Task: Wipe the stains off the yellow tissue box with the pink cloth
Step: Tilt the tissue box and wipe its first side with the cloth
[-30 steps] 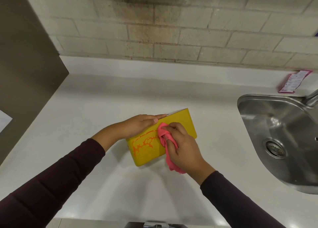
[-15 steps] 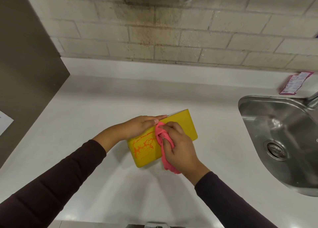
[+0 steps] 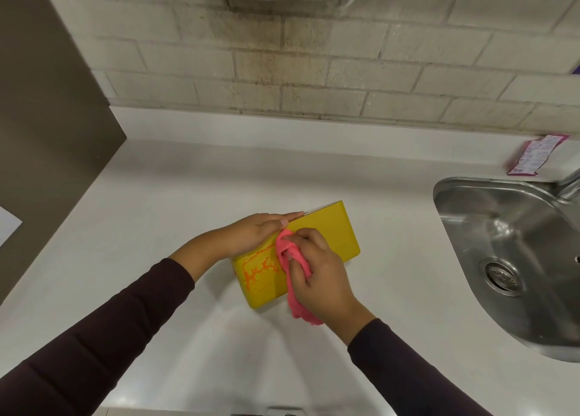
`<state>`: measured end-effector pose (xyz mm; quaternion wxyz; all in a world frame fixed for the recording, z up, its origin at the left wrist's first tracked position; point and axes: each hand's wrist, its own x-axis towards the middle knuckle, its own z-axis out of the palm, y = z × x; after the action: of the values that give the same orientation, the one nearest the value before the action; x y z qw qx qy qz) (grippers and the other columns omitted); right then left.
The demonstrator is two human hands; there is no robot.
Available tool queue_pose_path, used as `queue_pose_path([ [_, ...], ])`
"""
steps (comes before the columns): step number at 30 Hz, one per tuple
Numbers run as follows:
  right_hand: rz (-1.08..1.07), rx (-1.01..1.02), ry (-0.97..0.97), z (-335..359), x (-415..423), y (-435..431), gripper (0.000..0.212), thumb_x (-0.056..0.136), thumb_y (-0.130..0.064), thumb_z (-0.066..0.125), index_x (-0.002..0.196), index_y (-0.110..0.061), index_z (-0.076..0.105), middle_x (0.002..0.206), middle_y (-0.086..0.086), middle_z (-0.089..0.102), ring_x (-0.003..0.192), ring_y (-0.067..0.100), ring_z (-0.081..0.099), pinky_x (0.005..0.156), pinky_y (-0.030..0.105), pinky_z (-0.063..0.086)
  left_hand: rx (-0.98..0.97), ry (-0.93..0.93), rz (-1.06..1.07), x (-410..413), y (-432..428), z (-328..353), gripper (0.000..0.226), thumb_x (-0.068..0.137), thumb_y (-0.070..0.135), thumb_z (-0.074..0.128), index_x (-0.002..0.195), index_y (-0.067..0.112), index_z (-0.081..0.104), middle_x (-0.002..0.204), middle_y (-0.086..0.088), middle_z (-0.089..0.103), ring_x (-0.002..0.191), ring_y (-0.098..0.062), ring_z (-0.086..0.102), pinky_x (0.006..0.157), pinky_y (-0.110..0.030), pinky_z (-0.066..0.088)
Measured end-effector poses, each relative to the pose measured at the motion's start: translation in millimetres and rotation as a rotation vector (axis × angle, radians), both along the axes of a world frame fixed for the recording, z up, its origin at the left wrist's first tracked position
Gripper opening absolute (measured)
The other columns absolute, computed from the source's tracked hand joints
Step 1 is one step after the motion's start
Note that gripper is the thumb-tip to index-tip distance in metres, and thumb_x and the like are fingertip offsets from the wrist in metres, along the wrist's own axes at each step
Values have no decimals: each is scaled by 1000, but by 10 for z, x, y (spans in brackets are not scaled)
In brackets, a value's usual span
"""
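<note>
On the counter, left hand flat on yellow tissue box; right hand clutches pink cloth.

A glossy yellow rectangular tissue box with orange stains lies mid-counter, angled; a crumpled pink cloth presses against its top.

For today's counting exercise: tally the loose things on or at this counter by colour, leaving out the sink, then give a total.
Yellow: 1, the tissue box
Pink: 2, the cloth and the packet by the wall
Total: 3
</note>
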<state>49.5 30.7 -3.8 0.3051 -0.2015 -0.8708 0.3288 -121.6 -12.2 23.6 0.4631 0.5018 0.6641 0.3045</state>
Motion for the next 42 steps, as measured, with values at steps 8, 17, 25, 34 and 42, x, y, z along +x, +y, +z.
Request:
queue_pose_path([
  [8, -84, -7, -22, 6, 179, 293, 23, 86, -15, 46, 101, -14, 64, 103, -2, 57, 83, 4, 53, 69, 16, 43, -35, 30, 3, -22, 0, 48, 37, 99, 36, 29, 134, 42, 39, 139, 2, 48, 120, -19, 51, 101, -31, 42],
  [17, 11, -22, 17, -27, -54, -28, 31, 88, -20, 45, 114, -14, 62, 113, 1, 57, 91, 7, 56, 73, 19, 49, -24, -82, 2, -4, -9, 59, 37, 99, 27, 35, 135, 32, 42, 136, 14, 43, 124, -4, 42, 95, -8, 34],
  [25, -35, -1, -2, -23, 183, 258, 26, 85, -21, 44, 101, -18, 64, 102, -3, 57, 83, 3, 54, 69, 19, 46, -55, -143, 41, -29, -34, 69, 37, 97, 32, 39, 134, 36, 44, 136, 7, 50, 111, -11, 56, 90, -22, 47],
  [34, -13, -57, 71, -10, -89, 47, 26, 86, -16, 47, 108, -18, 62, 106, -3, 56, 88, 4, 56, 72, 20, 48, -42, -192, 121, -4, -2, 84, 36, 96, 23, 43, 132, 24, 50, 134, 4, 52, 113, -9, 54, 86, -10, 44],
  [42, 83, 11, -37, -25, 176, 188, 30, 85, -22, 44, 107, -15, 63, 106, -2, 56, 87, 2, 54, 72, 14, 44, -40, -208, 133, 10, -16, 71, 35, 95, 22, 46, 129, 26, 52, 135, -1, 54, 115, -16, 56, 97, -25, 45],
])
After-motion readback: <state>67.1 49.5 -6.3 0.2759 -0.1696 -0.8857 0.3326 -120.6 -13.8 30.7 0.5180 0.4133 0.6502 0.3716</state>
